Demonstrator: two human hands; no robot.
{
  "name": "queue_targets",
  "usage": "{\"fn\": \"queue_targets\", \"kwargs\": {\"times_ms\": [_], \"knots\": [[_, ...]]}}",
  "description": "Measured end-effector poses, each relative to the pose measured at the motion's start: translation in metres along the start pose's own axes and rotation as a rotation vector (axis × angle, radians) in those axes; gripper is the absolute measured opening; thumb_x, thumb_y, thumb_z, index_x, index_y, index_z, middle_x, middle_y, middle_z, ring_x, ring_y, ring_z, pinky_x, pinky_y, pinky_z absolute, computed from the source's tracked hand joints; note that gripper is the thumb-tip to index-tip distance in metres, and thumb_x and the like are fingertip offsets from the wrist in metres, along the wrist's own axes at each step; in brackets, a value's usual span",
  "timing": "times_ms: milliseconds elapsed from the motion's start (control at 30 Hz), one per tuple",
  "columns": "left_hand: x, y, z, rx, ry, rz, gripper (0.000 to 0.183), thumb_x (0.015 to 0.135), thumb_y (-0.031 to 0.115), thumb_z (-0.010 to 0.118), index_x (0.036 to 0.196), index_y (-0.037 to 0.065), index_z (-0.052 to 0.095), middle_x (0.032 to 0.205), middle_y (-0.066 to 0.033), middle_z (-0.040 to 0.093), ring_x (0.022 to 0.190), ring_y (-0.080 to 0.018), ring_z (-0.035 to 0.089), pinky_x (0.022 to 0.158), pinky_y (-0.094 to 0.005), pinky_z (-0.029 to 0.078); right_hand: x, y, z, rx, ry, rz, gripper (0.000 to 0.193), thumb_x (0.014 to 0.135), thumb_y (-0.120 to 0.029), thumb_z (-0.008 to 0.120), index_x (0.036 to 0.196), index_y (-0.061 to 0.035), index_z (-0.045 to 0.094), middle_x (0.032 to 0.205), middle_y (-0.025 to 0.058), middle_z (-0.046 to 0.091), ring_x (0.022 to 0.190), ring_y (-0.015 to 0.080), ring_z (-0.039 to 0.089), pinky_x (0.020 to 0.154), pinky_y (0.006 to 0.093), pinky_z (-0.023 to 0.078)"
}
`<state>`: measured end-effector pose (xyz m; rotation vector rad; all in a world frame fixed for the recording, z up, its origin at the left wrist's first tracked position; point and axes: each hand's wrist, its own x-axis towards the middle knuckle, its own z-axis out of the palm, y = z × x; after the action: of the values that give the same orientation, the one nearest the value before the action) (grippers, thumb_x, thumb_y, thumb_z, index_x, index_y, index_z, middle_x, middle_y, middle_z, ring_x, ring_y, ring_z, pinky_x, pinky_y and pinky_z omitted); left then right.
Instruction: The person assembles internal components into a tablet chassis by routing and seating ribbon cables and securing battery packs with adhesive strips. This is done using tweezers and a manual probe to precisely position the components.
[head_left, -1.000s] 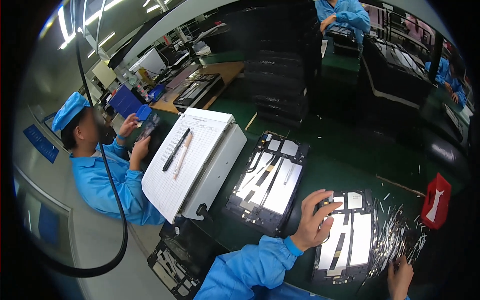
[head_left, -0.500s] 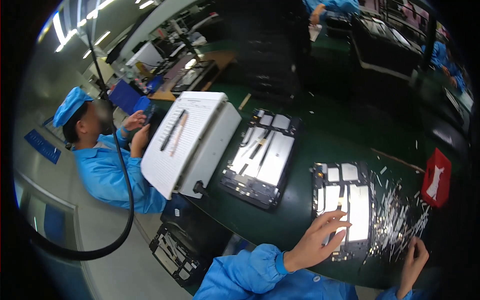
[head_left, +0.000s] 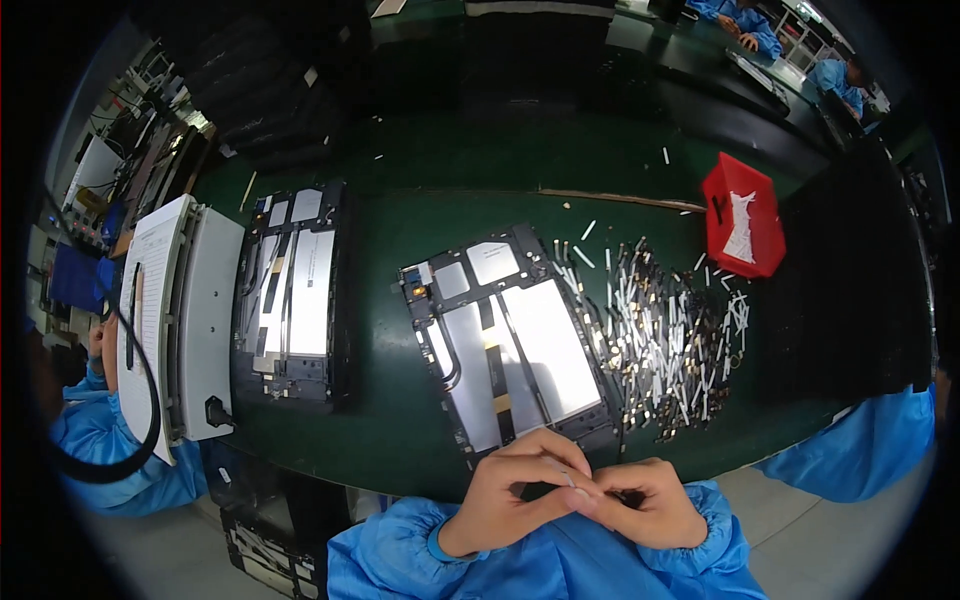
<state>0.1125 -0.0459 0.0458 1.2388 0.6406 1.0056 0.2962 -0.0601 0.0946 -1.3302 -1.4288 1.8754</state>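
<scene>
In front of my body, at the near edge of the green table, my two hands meet. My left hand (head_left: 515, 492) is closed, its thumb and fingers pinched against the fingertips of my right hand (head_left: 645, 503). The right one is pinched too. A thin sliver shows at the fingertips, too small to name. Just beyond them lies an opened tablet-like device (head_left: 470, 335) with silver battery panels and black flat cables, turned slightly askew. Against its right side spreads a pile of short, thin white-and-dark strips with gold-coloured ends (head_left: 665, 345).
A second opened device (head_left: 310, 285) lies to the left, near a white box (head_left: 213, 320) bearing a printed sheet (head_left: 155, 270) and pens. At the right is a red bin (head_left: 745, 215) with white scraps, beside a dark stack (head_left: 850, 290). Co-workers in blue sit around.
My view has swung to the right. My left hand has come off the near device and my right hand has left the pile's near edge; their fingertips now meet before me.
</scene>
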Motion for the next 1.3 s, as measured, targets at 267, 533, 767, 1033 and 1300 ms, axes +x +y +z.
{"fn": "queue_targets", "kwargs": {"times_ms": [267, 533, 767, 1033, 1300], "knots": [[-0.012, -0.005, -0.014, -0.207, -0.019, -0.068, 0.009, 0.076, 0.006, 0.071, 0.083, 0.001, 0.069, 0.093, -0.0099, 0.057, 0.085, -0.0176, 0.054, 0.075, -0.0266, 0.044, 0.016, 0.004, 0.002, 0.07, -0.177, -0.122, 0.017, 0.08, -0.013, 0.07, 0.09, -0.0009, 0.067, 0.068, 0.004, 0.061, 0.055, 0.007, 0.046, 0.049, 0.0203, 0.034], [-0.049, -0.003, -0.021, 0.117, 0.395, -0.064, 0.022, 0.086, 0.009, 0.059, 0.104, -0.002, 0.06, 0.106, -0.0111, 0.052, 0.085, -0.0121, 0.05, 0.074, -0.0239, 0.041, 0.031, 0.017, 0.009, 0.155, 0.004, -0.175, 0.008, 0.077, -0.005, 0.07, 0.085, -0.0025, 0.069, 0.078, 0.0041, 0.068, 0.049, 0.0012, 0.034, 0.044, 0.0179, 0.027], [-0.08, -0.004, -0.019, 0.012, 0.493, -0.408, 0.045, 0.09, 0.009, 0.051, 0.133, 0.001, 0.04, 0.136, -0.0118, 0.028, 0.112, -0.0142, 0.041, 0.086, -0.0228, 0.038, 0.056, 0.016, 0.027, -0.057, 0.317, -0.168, 0.006, 0.075, 0.006, 0.066, 0.081, 0.007, 0.066, 0.08, 0.0149, 0.067, 0.064, 0.0123, 0.062, 0.054, 0.0185, 0.045], [-0.085, 0.002, -0.017, -0.348, 0.546, -0.432, 0.049, 0.092, 0.017, 0.045, 0.137, 0.001, 0.033, 0.143, -0.0123, 0.023, 0.132, -0.0203, 0.023, 0.103, -0.0326, 0.023, 0.07, 0.033, 0.035, -0.187, 0.447, -0.269, 0.009, 0.078, -0.001, 0.066, 0.084, 0.0036, 0.062, 0.068, 0.0063, 0.058, 0.056, 0.0057, 0.051, 0.047, 0.0198, 0.039], [-0.087, -0.017, -0.033, -0.508, 0.519, -0.284, 0.021, 0.09, 0.009, 0.045, 0.106, -0.002, 0.054, 0.14, -0.0139, 0.027, 0.129, -0.0234, 0.03, 0.107, -0.0357, 0.022, 0.079, 0.016, 0.05, -0.426, 0.273, -0.305, 0.007, 0.077, 0.001, 0.064, 0.082, 0.004, 0.061, 0.075, 0.0118, 0.057, 0.06, 0.0191, 0.055, 0.055, 0.0273, 0.043]]}}
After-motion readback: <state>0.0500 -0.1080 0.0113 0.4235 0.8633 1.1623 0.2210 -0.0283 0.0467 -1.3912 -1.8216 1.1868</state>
